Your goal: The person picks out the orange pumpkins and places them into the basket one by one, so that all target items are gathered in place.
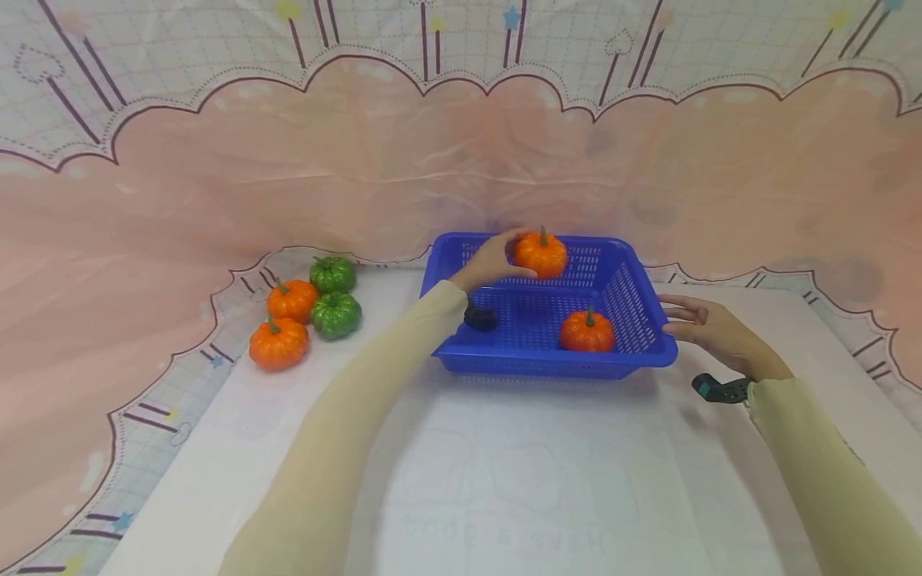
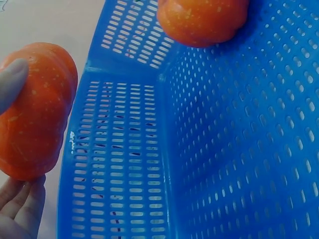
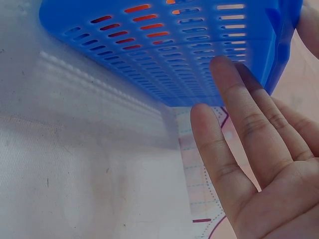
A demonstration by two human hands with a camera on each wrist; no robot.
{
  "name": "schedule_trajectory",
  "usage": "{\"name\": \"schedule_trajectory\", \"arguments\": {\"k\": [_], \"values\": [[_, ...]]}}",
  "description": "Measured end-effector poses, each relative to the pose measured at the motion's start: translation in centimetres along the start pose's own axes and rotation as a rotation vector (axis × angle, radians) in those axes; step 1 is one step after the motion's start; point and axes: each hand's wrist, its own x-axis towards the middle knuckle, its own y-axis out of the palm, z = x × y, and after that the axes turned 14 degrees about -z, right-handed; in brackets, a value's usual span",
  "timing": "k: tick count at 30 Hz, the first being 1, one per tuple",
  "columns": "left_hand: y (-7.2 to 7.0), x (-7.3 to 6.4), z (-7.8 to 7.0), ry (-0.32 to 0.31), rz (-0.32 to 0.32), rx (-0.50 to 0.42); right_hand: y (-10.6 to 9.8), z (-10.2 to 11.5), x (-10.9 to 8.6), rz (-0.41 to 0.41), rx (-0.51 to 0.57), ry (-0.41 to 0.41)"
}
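Note:
My left hand (image 1: 495, 262) holds a small orange pumpkin (image 1: 542, 256) with a green stem, raised over the back part of a blue plastic basket (image 1: 533, 364). In the left wrist view, the thumb and fingertips lie on opposite sides of this pumpkin (image 2: 40, 114). A second orange pumpkin (image 1: 587, 332) sits inside the basket, near the front right corner. My right hand (image 1: 709, 330) is at the basket's right side. Its fingers (image 3: 254, 119) are extended beside the slotted wall (image 3: 194, 45) in the right wrist view; whether they touch it I cannot tell.
Two orange pumpkins (image 1: 278, 344) and two green pumpkins (image 1: 336, 315) stand grouped on the white table (image 1: 519, 480), left of the basket. Behind the table hangs a pink patterned cloth (image 1: 403, 168). Dark wrist devices (image 1: 720, 390) project from both sleeves.

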Motion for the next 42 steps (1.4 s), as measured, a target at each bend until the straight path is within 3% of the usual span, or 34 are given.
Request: {"name": "schedule_trajectory", "arguments": {"k": [7,27,42], "values": [[0.9,0.4,0.3,0.039,-0.001,0.017,0.1,0.0,0.1,-0.006,0.005,0.009],[2.8,1.5,0.8,0.042,0.025,0.142,-0.5,-0.5,1.3,0.013,0.007,-0.015],[3.9,1.9,0.9,0.045,0.093,0.218,-0.5,-0.7,1.4,0.006,0.003,-0.034]]}}
